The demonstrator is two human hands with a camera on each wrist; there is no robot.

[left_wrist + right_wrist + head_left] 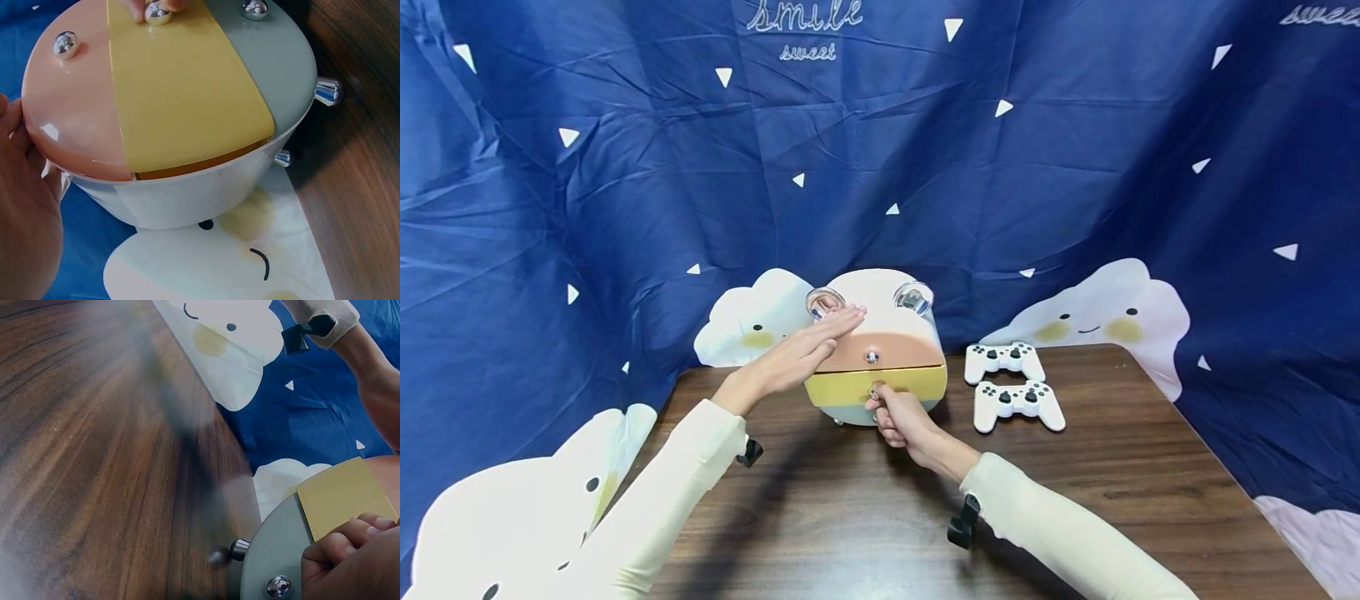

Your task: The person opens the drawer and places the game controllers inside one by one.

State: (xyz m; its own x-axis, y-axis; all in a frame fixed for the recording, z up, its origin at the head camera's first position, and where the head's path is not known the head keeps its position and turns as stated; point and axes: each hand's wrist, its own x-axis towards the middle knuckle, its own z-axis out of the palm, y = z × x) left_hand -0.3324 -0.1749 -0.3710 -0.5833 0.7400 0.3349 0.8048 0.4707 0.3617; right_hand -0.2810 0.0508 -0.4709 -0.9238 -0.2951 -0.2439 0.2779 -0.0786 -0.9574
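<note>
A small rounded white cabinet [874,292] with three coloured drawers stands at the back of the table. Its middle yellow drawer [838,388] juts out slightly, leaving a thin dark gap along its edge in the left wrist view. Finger and thumb of my right hand [913,423] pinch that drawer's round silver knob [157,12]. With fingers straight, my left hand [793,357] lies against the cabinet's upper left front, by the pink top drawer [902,348]. Below the yellow one is the grey-green bottom drawer [275,62], which looks closed.
Two white game controllers [1018,403] lie one before the other, right of the cabinet. Silver rings [914,297] stick up from the cabinet top, and small silver feet [327,91] support it. Behind the wooden table [850,517] hangs a blue patterned cloth [880,125].
</note>
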